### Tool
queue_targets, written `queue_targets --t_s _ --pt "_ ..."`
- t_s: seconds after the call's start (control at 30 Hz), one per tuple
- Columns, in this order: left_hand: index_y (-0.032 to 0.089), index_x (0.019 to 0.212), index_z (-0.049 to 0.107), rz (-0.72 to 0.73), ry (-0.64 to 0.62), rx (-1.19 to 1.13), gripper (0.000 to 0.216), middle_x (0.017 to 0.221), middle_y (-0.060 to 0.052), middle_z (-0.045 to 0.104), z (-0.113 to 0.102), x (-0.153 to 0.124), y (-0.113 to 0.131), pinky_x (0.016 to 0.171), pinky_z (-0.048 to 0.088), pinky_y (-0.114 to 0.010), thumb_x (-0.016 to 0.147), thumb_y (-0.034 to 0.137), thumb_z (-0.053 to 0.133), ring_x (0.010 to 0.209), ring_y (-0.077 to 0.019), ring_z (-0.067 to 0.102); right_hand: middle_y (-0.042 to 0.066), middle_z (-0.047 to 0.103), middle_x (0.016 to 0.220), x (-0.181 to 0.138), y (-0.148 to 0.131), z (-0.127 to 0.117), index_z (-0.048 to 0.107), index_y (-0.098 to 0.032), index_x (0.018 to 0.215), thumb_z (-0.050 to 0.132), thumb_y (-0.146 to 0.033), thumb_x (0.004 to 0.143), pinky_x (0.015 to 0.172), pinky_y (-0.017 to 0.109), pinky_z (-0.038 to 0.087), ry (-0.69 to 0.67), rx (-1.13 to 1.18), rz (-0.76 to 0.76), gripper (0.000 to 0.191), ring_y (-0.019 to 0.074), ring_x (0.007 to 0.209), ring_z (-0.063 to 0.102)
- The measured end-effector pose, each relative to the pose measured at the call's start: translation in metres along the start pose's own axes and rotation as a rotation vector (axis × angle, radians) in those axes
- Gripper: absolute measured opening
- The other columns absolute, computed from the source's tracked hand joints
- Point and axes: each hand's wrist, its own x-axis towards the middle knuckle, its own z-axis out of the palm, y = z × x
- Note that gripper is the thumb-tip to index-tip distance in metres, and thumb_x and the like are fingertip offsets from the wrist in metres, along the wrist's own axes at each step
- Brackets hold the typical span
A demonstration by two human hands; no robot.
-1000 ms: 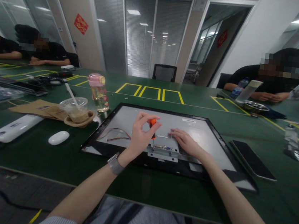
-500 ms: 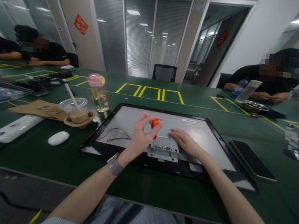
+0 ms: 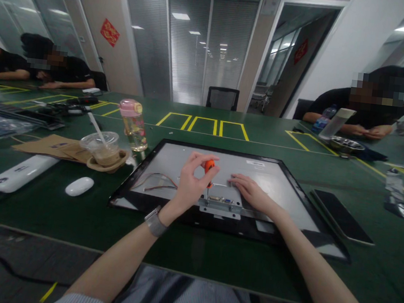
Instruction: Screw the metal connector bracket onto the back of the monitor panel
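My left hand [image 3: 191, 182] is closed around the orange handle of a screwdriver [image 3: 209, 165], which stands upright. Its shaft points down at a metal bracket [image 3: 220, 212] that carries video ports [image 3: 227, 200]; the tip's exact contact is hard to make out. The bracket sits at the near edge of a flat display panel [image 3: 280, 199], which lies back side up with a black frame. My right hand [image 3: 250, 192] rests flat on the panel's grey back, fingers stretched out. Thin wires [image 3: 158, 181] lie on the panel, left of my left hand.
On the left of the green table are a plastic cup [image 3: 102, 147], a pink-lidded bottle [image 3: 134, 124], a white oval case [image 3: 79, 186] and a white corded device [image 3: 19, 174]. A phone [image 3: 342, 216] lies right of the panel. Other people sit across the table.
The screwdriver's orange handle looks slightly turned in my left hand. Both hands and the panel have otherwise stayed where they were.
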Motion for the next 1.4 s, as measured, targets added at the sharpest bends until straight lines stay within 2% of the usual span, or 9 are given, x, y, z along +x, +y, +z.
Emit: queue_targets --t_s 0.13,0.23,0.3,0.53,0.73,0.83,0.93,1.17,1.4 --pt "0.021 0.095 0.072 -0.003 0.022 0.002 0.011 0.091 -0.003 0.060 -0.0029 0.0013 0.0039 0.082 0.049 -0.030 0.089 0.025 0.064 0.086 -0.0158 0.057 0.011 0.064 0.137 0.0006 0.0003 0.0005 0.070 -0.023 0.122 0.036 -0.036 0.101 0.113 0.054 0.040 0.002 0.000 -0.009 0.042 0.0298 0.131 0.056" --pt "0.020 0.099 0.071 -0.038 -0.019 -0.083 0.026 0.098 -0.006 0.067 -0.0050 -0.0007 0.0073 0.085 0.049 -0.031 0.098 0.022 0.045 0.092 -0.0165 0.061 0.011 0.064 0.137 0.0007 0.0000 0.0010 0.070 -0.023 0.121 0.036 -0.036 0.101 0.112 0.056 0.040 0.011 0.013 -0.002 0.042 0.0306 0.130 0.057" --pt "0.020 0.104 0.070 -0.071 -0.032 -0.137 0.029 0.098 -0.006 0.069 -0.0048 -0.0022 0.0080 0.084 0.050 -0.032 0.099 0.022 0.041 0.091 -0.0169 0.064 0.010 0.064 0.137 0.0004 -0.0005 0.0011 0.070 -0.024 0.121 0.036 -0.036 0.101 0.112 0.056 0.040 0.011 0.013 0.007 0.041 0.0305 0.131 0.056" --pt "0.022 0.100 0.072 0.039 0.003 -0.001 0.014 0.090 -0.003 0.061 -0.0020 -0.0007 0.0050 0.080 0.049 -0.030 0.088 0.025 0.066 0.081 -0.0150 0.056 0.010 0.064 0.138 -0.0002 0.0001 0.0007 0.069 -0.025 0.122 0.036 -0.036 0.101 0.112 0.055 0.041 0.014 0.008 0.000 0.041 0.0297 0.131 0.056" --pt "0.021 0.114 0.069 -0.008 -0.083 -0.117 0.028 0.103 -0.007 0.069 -0.0044 -0.0022 0.0060 0.085 0.049 -0.032 0.098 0.022 0.046 0.095 -0.0181 0.063 0.010 0.064 0.137 0.0000 0.0025 0.0021 0.069 -0.024 0.123 0.035 -0.035 0.101 0.113 0.054 0.040 0.000 -0.018 -0.006 0.042 0.0286 0.131 0.056" --pt "0.021 0.115 0.069 -0.019 -0.079 -0.090 0.025 0.097 -0.006 0.069 -0.0030 -0.0025 0.0055 0.083 0.050 -0.031 0.095 0.024 0.053 0.089 -0.0173 0.063 0.011 0.063 0.138 -0.0002 0.0033 0.0026 0.069 -0.023 0.123 0.036 -0.035 0.101 0.112 0.054 0.041 -0.001 -0.016 0.004 0.041 0.0296 0.131 0.056" --pt "0.021 0.103 0.072 0.034 -0.016 -0.003 0.017 0.088 -0.003 0.061 -0.0018 -0.0013 0.0053 0.080 0.049 -0.031 0.087 0.024 0.066 0.082 -0.0158 0.057 0.011 0.064 0.137 0.0000 0.0033 0.0027 0.069 -0.025 0.122 0.037 -0.035 0.100 0.112 0.055 0.041 0.016 0.008 -0.010 0.040 0.0295 0.130 0.057" --pt "0.021 0.113 0.067 -0.015 -0.065 -0.087 0.028 0.099 -0.006 0.064 -0.0043 -0.0027 0.0063 0.080 0.049 -0.030 0.095 0.020 0.046 0.088 -0.0171 0.060 0.012 0.063 0.138 0.0001 0.0012 0.0024 0.069 -0.024 0.123 0.036 -0.036 0.101 0.113 0.056 0.039 0.005 -0.008 0.020 0.042 0.0305 0.131 0.056" --pt "0.021 0.103 0.070 0.046 0.002 0.021 0.017 0.089 -0.003 0.056 -0.0009 -0.0018 0.0049 0.079 0.048 -0.030 0.088 0.023 0.063 0.082 -0.0154 0.055 0.011 0.064 0.138 0.0000 0.0012 0.0017 0.069 -0.025 0.122 0.036 -0.038 0.101 0.112 0.055 0.040 0.009 -0.001 0.002 0.042 0.0301 0.132 0.055"
